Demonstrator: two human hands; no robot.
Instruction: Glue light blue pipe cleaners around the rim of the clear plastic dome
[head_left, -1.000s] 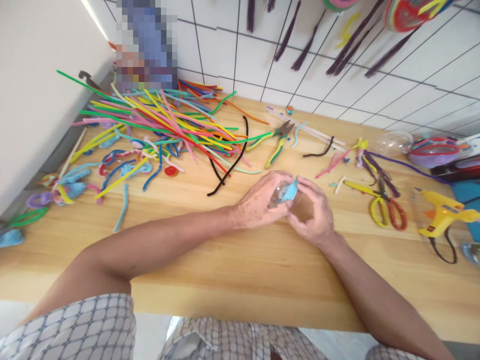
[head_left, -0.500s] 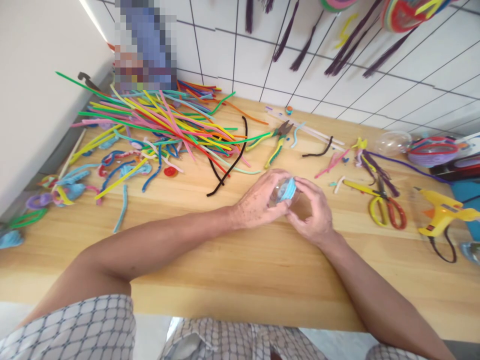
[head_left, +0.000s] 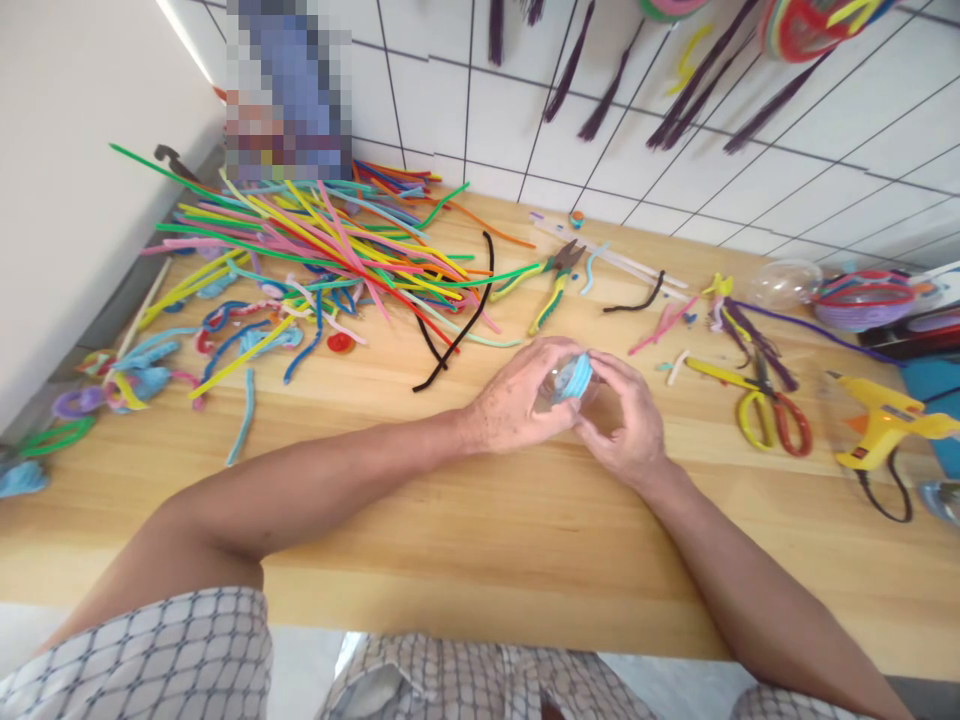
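Between my two hands is a clear plastic ball (head_left: pixel 552 384) with light blue pipe cleaner (head_left: pixel 577 377) rows on it. My left hand (head_left: pixel 517 400) curves around the ball's left side, its thumb along the near edge. From the right, my right hand (head_left: pixel 624 415) pinches the blue part with fingertips above and thumb below. The hands hide much of the ball. Beyond them lie green-and-yellow pliers (head_left: pixel 555 285) and a bent black pipe cleaner (head_left: pixel 480 300).
A big heap of coloured pipe cleaners (head_left: pixel 337 240) spreads over the back left. On the right are scissors (head_left: pixel 765 400), a yellow glue gun (head_left: pixel 885 415), another clear ball (head_left: pixel 786 284) and a purple-wrapped lantern-like piece (head_left: pixel 862 300). Dark tassels (head_left: pixel 607 95) hang before the tiled wall.
Both hands keep nearly the same place and hold on the ball. The view has shifted very slightly; the things on the table stay where they were.
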